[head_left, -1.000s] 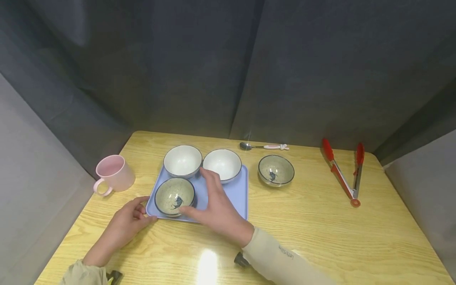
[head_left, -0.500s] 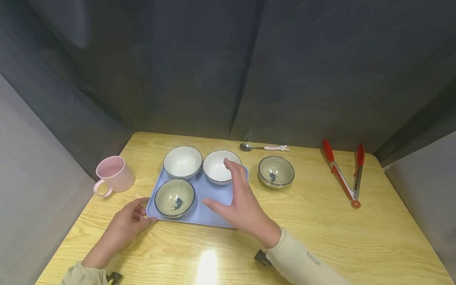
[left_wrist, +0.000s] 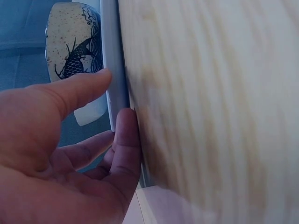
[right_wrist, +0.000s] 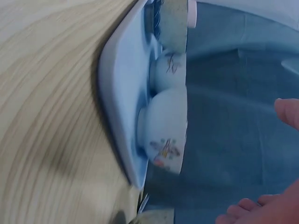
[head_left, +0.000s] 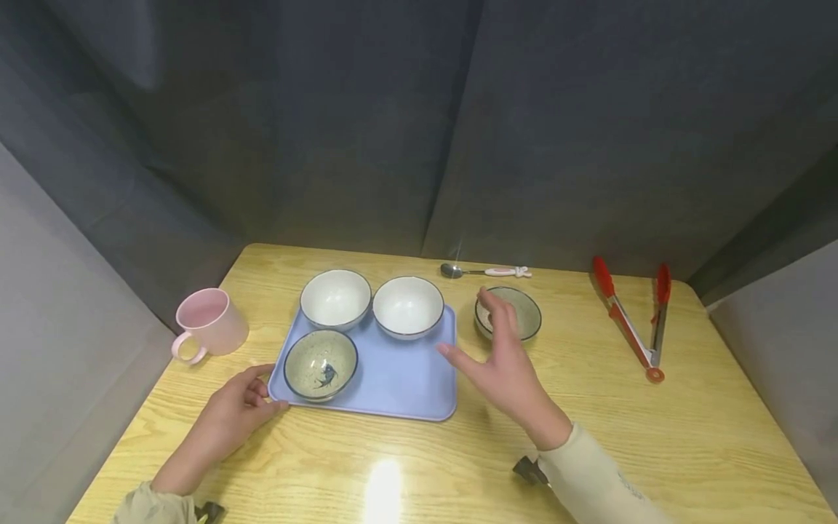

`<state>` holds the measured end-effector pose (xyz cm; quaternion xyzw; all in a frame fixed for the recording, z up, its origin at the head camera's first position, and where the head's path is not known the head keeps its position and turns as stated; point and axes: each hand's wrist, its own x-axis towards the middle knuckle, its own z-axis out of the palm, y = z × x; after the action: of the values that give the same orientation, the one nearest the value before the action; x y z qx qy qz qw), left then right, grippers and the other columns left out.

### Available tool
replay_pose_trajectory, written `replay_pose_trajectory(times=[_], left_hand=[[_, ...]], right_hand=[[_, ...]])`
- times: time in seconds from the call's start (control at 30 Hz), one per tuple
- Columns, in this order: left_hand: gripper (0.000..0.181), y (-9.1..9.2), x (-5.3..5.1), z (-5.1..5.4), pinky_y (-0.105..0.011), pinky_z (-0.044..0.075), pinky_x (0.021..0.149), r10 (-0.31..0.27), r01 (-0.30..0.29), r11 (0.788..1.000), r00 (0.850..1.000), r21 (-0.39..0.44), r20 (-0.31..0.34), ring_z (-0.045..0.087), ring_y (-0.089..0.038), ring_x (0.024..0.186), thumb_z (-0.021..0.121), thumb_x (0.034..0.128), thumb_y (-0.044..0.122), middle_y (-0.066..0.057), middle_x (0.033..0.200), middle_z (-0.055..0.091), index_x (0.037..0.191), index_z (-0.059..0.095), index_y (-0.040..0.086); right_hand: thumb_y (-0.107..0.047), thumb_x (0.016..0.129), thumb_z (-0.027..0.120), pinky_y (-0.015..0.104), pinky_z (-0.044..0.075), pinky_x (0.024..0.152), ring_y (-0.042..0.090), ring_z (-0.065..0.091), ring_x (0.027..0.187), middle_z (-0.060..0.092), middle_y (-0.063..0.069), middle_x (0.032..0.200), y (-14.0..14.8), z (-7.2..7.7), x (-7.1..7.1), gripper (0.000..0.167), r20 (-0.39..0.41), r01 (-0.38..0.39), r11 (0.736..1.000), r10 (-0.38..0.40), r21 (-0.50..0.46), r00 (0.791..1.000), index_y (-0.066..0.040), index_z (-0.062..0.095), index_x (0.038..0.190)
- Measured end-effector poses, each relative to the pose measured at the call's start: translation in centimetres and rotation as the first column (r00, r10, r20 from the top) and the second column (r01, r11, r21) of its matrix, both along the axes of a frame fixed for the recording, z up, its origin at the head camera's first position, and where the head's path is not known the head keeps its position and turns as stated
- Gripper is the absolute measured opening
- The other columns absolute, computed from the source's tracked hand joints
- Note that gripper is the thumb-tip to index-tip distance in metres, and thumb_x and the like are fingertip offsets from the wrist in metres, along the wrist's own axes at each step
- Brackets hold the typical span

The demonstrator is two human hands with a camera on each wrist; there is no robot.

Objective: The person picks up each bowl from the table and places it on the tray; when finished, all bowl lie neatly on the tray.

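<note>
At the near left corner of the blue tray (head_left: 406, 378), my left hand (head_left: 225, 415) grips the edge between thumb and curled fingers. The left wrist view shows the thumb (left_wrist: 88, 86) against the rim. On the tray stand two white bowls (head_left: 336, 297) at the back and a speckled beige bowl (head_left: 308, 356) with a dark fish drawing at the front left. My right hand (head_left: 507, 375) holds nothing, thumb and fingers spread apart. It hovers just right of the tray, partly covering a second beige bowl (head_left: 527, 313) that stands on the table.
A pink mug (head_left: 219, 327) stands left of the tray. Behind the bowls lies a spoon (head_left: 494, 271) with a pink-and-white handle. Red-tipped tongs (head_left: 631, 331) lie spread at the right. Dark curtain (head_left: 366, 145) closes off the table's back edge.
My right hand has moved right, from above the front beige bowl, across the tray, to beside the second beige bowl. The left hand, tray and bowls have stayed in place.
</note>
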<state>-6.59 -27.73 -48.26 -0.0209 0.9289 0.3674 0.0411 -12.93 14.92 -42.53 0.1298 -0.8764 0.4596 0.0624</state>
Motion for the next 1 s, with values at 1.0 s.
replay_pose_trajectory(times=[1.0], left_hand=[[0.069,0.0,0.0,-0.2,-0.023,0.053,0.074,-0.007,0.007,1.000,1.000,0.012,-0.009,0.063,-0.007,0.086,0.091,0.0948,0.019,-0.005,0.102,0.068,0.152,0.060,-0.003]], right_hand=[[-0.044,0.086,0.099,0.073,0.027,0.133,0.058,0.024,0.167,0.013,0.030,0.181,7.8,-3.2,-3.9,0.148,0.238,0.189,0.981,-0.194,0.043,0.952,-0.006,-0.010,0.178]])
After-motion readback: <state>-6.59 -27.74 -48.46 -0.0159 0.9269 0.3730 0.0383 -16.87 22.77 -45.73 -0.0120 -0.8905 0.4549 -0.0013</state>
